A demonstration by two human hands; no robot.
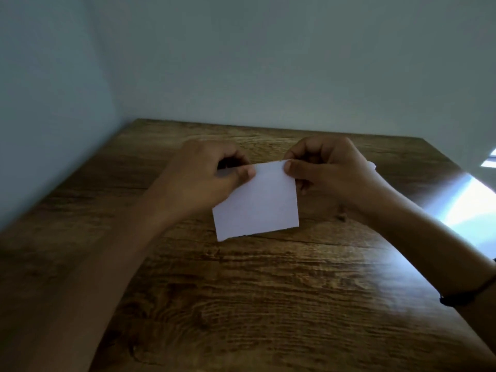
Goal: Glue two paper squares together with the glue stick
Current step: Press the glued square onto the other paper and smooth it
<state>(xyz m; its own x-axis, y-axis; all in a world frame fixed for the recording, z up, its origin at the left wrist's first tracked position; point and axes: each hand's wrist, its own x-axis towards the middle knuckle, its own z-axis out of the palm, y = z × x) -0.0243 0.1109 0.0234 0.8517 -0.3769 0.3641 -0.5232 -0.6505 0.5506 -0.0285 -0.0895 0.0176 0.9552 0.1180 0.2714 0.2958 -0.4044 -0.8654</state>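
Note:
A white paper square (259, 205) is held up above the wooden table (241, 291), tilted toward me. My left hand (204, 178) pinches its upper left corner between thumb and curled fingers. My right hand (330, 170) pinches the upper right corner the same way. Whether a second sheet lies behind the first I cannot tell. A small white edge (371, 165) shows behind my right hand. No glue stick is in sight.
The table stands in a corner, with pale walls (241, 63) close at the back and on the left. Bright light reflects off the table's right part (467, 210). A dark band (461, 296) circles my right wrist.

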